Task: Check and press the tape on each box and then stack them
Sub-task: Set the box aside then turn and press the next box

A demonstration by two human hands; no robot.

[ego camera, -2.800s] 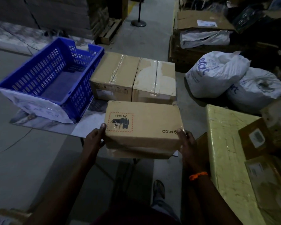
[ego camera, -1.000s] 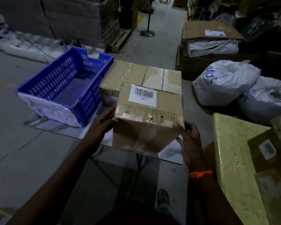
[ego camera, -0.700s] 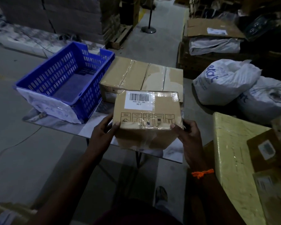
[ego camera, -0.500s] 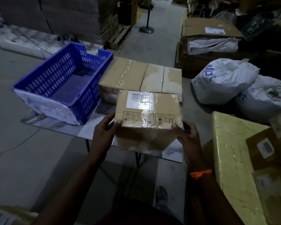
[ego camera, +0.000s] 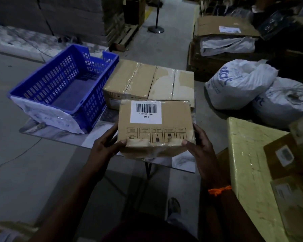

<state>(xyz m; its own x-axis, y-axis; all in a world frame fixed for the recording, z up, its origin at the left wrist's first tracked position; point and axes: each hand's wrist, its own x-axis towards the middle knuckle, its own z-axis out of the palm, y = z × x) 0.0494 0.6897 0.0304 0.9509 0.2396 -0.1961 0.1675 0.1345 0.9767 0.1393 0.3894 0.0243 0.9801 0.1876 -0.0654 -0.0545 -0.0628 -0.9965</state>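
Observation:
I hold a taped cardboard box [ego camera: 173,119] above the near edge of a small table [ego camera: 180,163]. Its upper face carries a white barcode label and a row of handling symbols, and clear tape wraps its near edge. My left hand [ego camera: 105,145] grips the box's left side with the thumb on the near top corner. My right hand [ego camera: 198,143] grips the right side the same way. Behind it on the table sit two more taped boxes side by side, the left box [ego camera: 128,79] and the right box [ego camera: 175,82].
A blue slotted crate [ego camera: 59,88] stands on the table's left part. White sacks [ego camera: 238,82] lie on the floor to the right. A yellow wrapped bundle [ego camera: 248,163] with small parcels on it is close at my right. Pallets and cartons stand behind.
I have turned the box in both hands, so the face with the barcode label now tilts up toward me. The other two boxes and the crate stayed put.

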